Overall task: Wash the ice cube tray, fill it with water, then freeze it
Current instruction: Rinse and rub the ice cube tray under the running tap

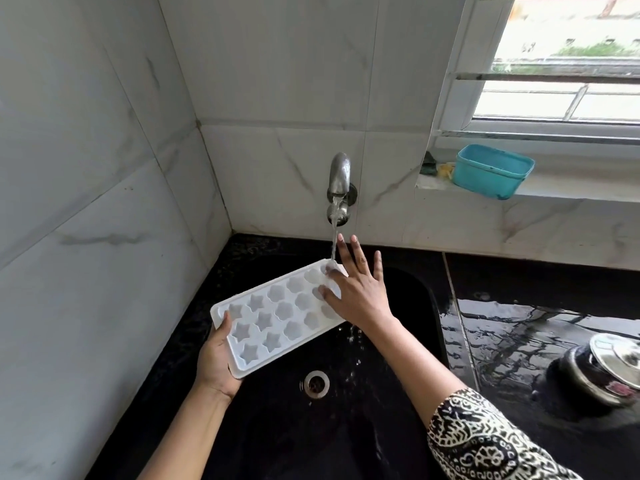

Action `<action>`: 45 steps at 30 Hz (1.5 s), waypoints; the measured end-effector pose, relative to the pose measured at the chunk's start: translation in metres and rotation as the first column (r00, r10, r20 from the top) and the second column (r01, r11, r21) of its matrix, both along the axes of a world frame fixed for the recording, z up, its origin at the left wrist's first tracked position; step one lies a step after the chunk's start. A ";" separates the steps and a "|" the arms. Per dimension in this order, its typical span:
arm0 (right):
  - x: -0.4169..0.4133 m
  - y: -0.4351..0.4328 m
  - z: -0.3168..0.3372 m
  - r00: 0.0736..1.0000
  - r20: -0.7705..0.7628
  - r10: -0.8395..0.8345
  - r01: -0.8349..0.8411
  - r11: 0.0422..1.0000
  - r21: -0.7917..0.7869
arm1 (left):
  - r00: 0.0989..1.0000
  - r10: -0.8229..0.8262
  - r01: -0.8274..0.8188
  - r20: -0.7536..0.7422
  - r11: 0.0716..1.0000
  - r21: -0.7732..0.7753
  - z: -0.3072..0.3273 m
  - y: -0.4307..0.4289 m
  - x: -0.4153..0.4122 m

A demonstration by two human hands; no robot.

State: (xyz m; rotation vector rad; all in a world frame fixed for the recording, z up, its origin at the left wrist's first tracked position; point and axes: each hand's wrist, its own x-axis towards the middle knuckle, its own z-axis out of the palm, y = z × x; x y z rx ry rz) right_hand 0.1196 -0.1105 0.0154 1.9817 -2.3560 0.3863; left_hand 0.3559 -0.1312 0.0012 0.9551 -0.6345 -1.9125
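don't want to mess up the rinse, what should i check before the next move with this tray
1. Water running: ok, the stream from the tap lands on the far corner of the ice cube tray.
2. Firm hold: ok, the left hand grips the near end, thumb over the rim.
3. Tray above the sink: ok, runoff drips into it.
4. Right hand on the cells: ok, straight fingers rest on the far end.
5. All cells clean: cannot tell.

One head-worn wide-angle view, looking forward and down, close above the sink (408,306), facing the tap (339,174)
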 end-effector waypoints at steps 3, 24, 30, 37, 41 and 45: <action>0.007 0.002 -0.007 0.997 0.060 -0.040 0.039 0.999 0.017 | 0.999 0.029 -0.027 0.040 0.999 -0.047 0.000 0.001 -0.003; -0.014 0.013 -0.016 0.952 0.300 -0.056 0.133 0.961 -0.242 | 0.987 0.149 -0.148 0.065 0.989 -0.018 -0.004 -0.004 0.001; -0.004 -0.001 -0.012 0.960 0.270 0.081 -0.045 0.990 -0.137 | 0.988 0.150 -0.148 0.034 0.988 -0.046 0.005 -0.013 -0.001; -0.001 -0.013 -0.020 0.909 0.402 0.106 0.034 0.945 -0.325 | 0.986 0.164 -0.164 -0.009 0.984 -0.074 0.012 -0.013 -0.009; -0.003 -0.008 -0.019 0.940 0.339 0.045 0.081 0.933 -0.350 | 0.989 0.149 -0.149 0.002 0.986 -0.077 0.012 -0.012 -0.014; 0.004 -0.007 -0.019 0.987 0.157 -0.023 0.070 0.952 -0.299 | 0.990 0.138 -0.137 0.008 0.986 -0.091 0.014 -0.013 -0.014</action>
